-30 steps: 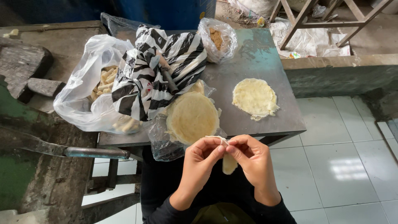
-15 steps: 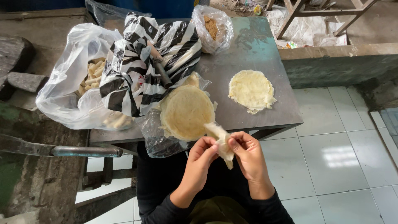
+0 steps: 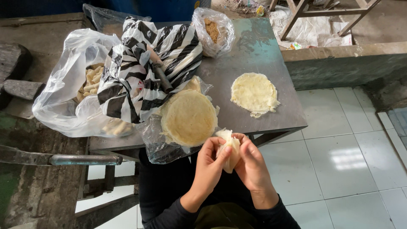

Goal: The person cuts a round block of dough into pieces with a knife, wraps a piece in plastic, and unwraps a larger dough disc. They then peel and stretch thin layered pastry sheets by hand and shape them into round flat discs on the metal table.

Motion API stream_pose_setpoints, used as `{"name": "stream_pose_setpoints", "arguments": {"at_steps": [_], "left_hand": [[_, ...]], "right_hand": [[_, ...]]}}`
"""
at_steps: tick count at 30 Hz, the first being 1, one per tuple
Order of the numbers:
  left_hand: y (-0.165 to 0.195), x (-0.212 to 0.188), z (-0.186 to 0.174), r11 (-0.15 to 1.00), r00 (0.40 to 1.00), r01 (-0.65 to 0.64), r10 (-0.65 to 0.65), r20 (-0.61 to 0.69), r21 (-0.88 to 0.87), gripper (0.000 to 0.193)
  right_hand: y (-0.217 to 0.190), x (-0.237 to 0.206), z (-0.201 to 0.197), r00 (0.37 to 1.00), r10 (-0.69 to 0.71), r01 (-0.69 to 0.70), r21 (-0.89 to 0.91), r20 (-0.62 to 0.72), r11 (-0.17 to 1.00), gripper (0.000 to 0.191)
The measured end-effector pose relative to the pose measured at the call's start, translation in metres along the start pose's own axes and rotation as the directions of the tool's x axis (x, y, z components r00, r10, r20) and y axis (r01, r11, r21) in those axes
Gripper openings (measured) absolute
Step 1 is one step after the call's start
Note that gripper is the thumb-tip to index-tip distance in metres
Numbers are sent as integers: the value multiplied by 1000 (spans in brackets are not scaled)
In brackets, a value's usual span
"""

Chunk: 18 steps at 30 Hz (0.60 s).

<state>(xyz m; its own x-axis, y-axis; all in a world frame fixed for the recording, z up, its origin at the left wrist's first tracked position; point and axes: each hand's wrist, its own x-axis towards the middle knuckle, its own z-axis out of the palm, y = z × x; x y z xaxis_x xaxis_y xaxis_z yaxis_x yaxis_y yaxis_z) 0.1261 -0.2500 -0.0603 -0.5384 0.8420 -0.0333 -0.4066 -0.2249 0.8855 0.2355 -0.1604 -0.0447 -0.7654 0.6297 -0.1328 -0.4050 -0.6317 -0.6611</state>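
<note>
Thin, pale, folded round wrapper sheet (image 3: 229,149), pinched between both hands just off the near edge of the grey metal table (image 3: 271,116); left hand (image 3: 210,163) closed on its nine o'clock side, right hand (image 3: 250,163) closed on its three o'clock side. Probably light, limp and easily torn, so best gripped gently at the edges. At eleven o'clock, a stack of round wrappers on clear plastic (image 3: 188,116); at one o'clock, a single flat wrapper (image 3: 253,92); farther at eleven o'clock, a black-and-white striped bag (image 3: 144,63).

Left hand (image 3: 210,161) and right hand (image 3: 252,163) pinch a folded thin wrapper (image 3: 229,148) beside the wrapper stack (image 3: 188,117).
</note>
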Motion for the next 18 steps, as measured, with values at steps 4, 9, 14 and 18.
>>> {"name": "stream_pose_setpoints", "arguments": {"at_steps": [4, 9, 14, 18], "left_hand": [[3, 0, 0, 987, 992, -125, 123, -25, -104, 13], [16, 1, 5, 932, 999, -31, 17, -43, -360, 13], [18, 3, 10, 916, 993, 70, -101, -58, -395, 31], [13, -1, 11, 991, 999, -29, 24, -36, -134, 21]], "right_hand": [[7, 3, 3, 962, -270, 239, -346, -44, 907, 16], [6, 5, 6, 935, -331, 288, -269, -126, 919, 13], [6, 4, 15, 943, -323, 296, -247, -76, 923, 13], [4, 4, 22, 963, -265, 260, -389, 41, 884, 28]]}}
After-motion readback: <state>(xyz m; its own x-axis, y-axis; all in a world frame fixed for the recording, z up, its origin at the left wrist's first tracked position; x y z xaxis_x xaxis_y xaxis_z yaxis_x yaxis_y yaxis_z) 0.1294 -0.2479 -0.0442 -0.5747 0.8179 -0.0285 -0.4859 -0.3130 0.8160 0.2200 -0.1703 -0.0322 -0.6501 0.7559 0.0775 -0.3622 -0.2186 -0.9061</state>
